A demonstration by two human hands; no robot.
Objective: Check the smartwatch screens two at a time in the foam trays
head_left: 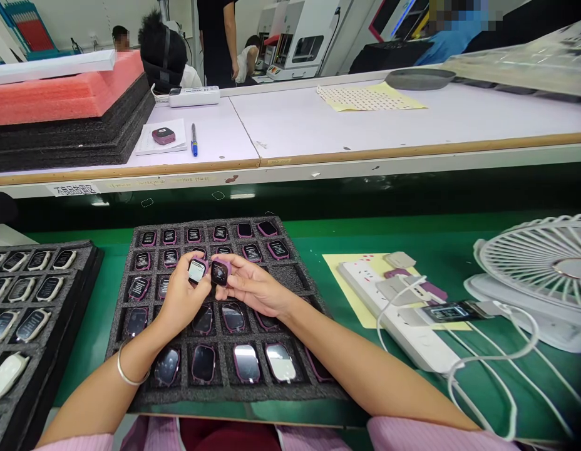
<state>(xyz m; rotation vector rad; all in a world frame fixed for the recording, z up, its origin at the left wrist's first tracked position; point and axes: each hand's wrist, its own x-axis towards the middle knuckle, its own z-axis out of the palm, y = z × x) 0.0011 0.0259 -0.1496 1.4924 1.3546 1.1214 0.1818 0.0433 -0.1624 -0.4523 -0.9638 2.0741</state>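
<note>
My left hand (pixel 180 297) is closed round a small watch body with a lit pale screen (pixel 196 270). Beside it my right hand (pixel 250 285) pinches a purple-edged watch body with a dark screen (pixel 220 273). The two pieces nearly touch, held above a black foam tray (pixel 295 275) whose pockets hold several purple watch bodies (pixel 246 363). A thin bangle circles my left wrist.
A second foam tray (pixel 51 326) with pale watch bodies lies at the left. To the right are a white power strip (pixel 403 335) with cables, a yellow sheet and a white fan (pixel 544 263). A raised shelf behind carries foam stacks, a pen and paper. People stand beyond.
</note>
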